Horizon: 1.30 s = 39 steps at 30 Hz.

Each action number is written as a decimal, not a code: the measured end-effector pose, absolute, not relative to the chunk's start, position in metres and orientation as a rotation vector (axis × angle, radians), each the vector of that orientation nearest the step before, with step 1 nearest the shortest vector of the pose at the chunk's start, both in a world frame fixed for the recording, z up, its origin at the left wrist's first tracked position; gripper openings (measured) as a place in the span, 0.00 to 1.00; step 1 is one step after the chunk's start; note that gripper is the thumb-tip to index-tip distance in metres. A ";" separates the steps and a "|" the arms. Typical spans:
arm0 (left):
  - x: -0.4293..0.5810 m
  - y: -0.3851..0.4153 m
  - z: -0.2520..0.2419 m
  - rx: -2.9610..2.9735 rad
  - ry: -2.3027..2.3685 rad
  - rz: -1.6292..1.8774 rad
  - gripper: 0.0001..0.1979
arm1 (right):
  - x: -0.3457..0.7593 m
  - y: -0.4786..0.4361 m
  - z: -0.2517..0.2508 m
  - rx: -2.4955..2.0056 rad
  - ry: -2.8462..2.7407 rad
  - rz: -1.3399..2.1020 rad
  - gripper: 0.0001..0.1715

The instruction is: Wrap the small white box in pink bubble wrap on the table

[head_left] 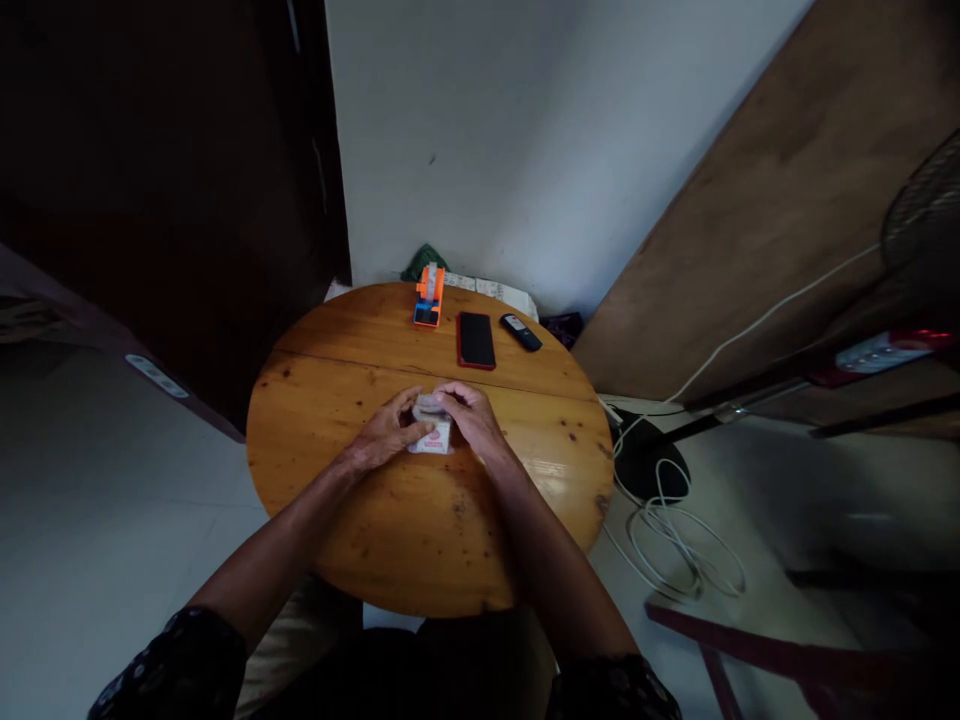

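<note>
A small white box with red print stands near the middle of the round wooden table. Its upper end looks greyish, and I cannot make out whether a flap there is raised. My left hand grips the box from the left, thumb across its front. On the other side, the fingers of my right hand are closed on the greyish top part. The fingertips partly cover the box.
Toward the table's far edge are an orange and blue tape dispenser, a phone with a red edge and a dark remote control. A white cable coils on the floor at right, by a fan's base.
</note>
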<state>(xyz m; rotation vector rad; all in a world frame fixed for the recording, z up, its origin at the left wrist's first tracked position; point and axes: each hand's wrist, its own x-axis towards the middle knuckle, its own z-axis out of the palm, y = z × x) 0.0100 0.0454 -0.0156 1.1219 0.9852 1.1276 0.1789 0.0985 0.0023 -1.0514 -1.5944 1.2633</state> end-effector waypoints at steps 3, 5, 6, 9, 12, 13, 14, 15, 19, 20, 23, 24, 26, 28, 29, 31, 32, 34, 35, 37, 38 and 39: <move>0.010 0.047 -0.014 1.152 1.001 1.107 0.42 | 0.182 0.095 0.005 -1.050 -1.671 1.220 0.12; 0.010 0.047 -0.013 1.163 1.016 1.095 0.43 | 0.185 0.092 0.007 -1.041 -1.728 1.179 0.12; 0.010 0.048 -0.014 1.165 1.026 1.092 0.43 | 0.186 0.091 0.008 -1.035 -1.758 1.153 0.13; 0.012 0.048 -0.016 1.163 1.056 1.108 0.41 | 0.189 0.085 0.013 -1.039 -1.850 1.073 0.13; 0.014 0.048 -0.019 1.163 1.076 1.136 0.40 | 0.190 0.079 0.015 -1.074 -1.904 0.996 0.14; 0.015 0.048 -0.020 1.165 1.081 1.149 0.40 | 0.190 0.078 0.016 -1.077 -1.913 0.967 0.14; 0.016 0.049 -0.021 1.170 1.086 1.161 0.40 | 0.190 0.076 0.016 -1.076 -1.921 0.939 0.15; 0.016 0.049 -0.022 1.178 1.089 1.173 0.40 | 0.189 0.075 0.016 -1.072 -1.928 0.915 0.14; 0.018 0.049 -0.022 1.237 1.100 1.199 0.39 | 0.189 0.075 0.015 -1.049 -1.929 0.896 0.15; 0.018 0.048 -0.022 1.248 1.106 1.199 0.38 | 0.189 0.076 0.015 -1.050 -1.930 0.900 0.15; 0.019 0.048 -0.023 1.256 1.132 1.208 0.37 | 0.190 0.078 0.014 -1.053 -1.959 0.915 0.17; 0.020 0.049 -0.023 1.256 1.137 1.210 0.36 | 0.191 0.079 0.014 -1.051 -1.974 0.919 0.17; 0.020 0.050 -0.024 1.260 1.148 1.214 0.36 | 0.192 0.080 0.013 -1.041 -2.002 0.921 0.18; 0.019 0.051 -0.025 1.263 1.146 1.218 0.36 | 0.192 0.082 0.011 -1.035 -2.010 0.913 0.18; 0.018 0.052 -0.025 1.259 1.135 1.223 0.37 | 0.192 0.083 0.010 -1.034 -2.008 0.909 0.18; 0.016 0.052 -0.025 1.233 1.094 1.235 0.39 | 0.191 0.084 0.008 -1.047 -1.997 0.904 0.18; 0.015 0.052 -0.024 1.214 1.072 1.235 0.41 | 0.190 0.084 0.008 -1.061 -1.993 0.906 0.18; 0.013 0.052 -0.024 1.185 1.053 1.227 0.42 | 0.189 0.085 0.006 -1.084 -1.974 0.906 0.19; 0.013 0.052 -0.024 1.179 1.053 1.220 0.43 | 0.188 0.085 0.006 -1.080 -1.955 0.901 0.18; 0.014 0.053 -0.024 1.186 1.058 1.208 0.42 | 0.186 0.085 0.005 -1.044 -1.897 0.887 0.15; 0.014 0.053 -0.024 1.194 1.062 1.207 0.41 | 0.185 0.085 0.004 -1.023 -1.865 0.882 0.14; 0.015 0.053 -0.025 1.200 1.065 1.209 0.40 | 0.184 0.085 0.004 -1.010 -1.838 0.883 0.12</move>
